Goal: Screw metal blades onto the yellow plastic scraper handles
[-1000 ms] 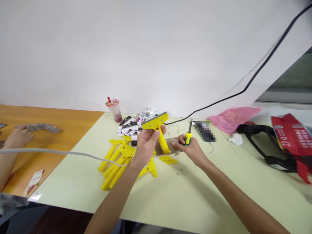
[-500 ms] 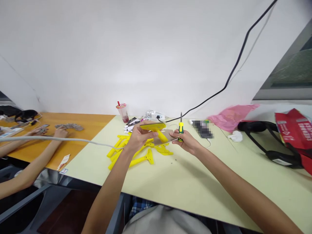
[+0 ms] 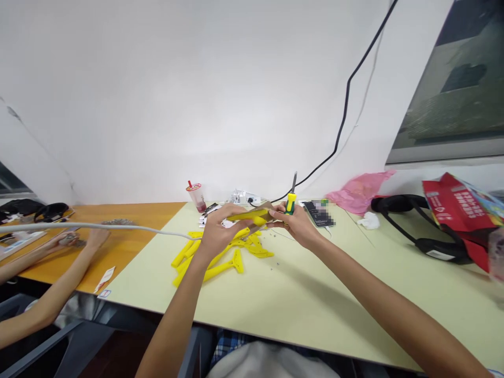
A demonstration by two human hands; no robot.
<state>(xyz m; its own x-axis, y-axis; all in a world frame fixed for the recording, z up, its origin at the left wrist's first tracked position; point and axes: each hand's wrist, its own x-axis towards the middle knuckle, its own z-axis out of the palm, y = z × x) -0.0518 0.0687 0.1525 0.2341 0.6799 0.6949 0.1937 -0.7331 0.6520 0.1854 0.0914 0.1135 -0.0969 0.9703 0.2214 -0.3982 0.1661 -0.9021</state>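
since the earlier frame our view has tipped up and our hands have drawn closer together at the middle of the frame; the yellow scraper [image 3: 249,215] now lies flatter, its long axis running nearly level, left to right, with one end toward the right hand. our left hand [image 3: 216,234] has its fingers [image 3: 226,212] curled closed around the scraper from the left. our right hand [image 3: 298,224] is closed on the screwdriver [image 3: 291,199], whose yellow and green handle stands upright with the shaft pointing up, and its fingertips touch the scraper's right end. both are held just above the pale green table [image 3: 315,294], over the pile of yellow handles [image 3: 220,257] at centre left. white writing shows on the red bag [image 3: 457,205] at right, too small to read. another person's hand [image 3: 96,237] rests on the orange table [image 3: 129,220] at left.
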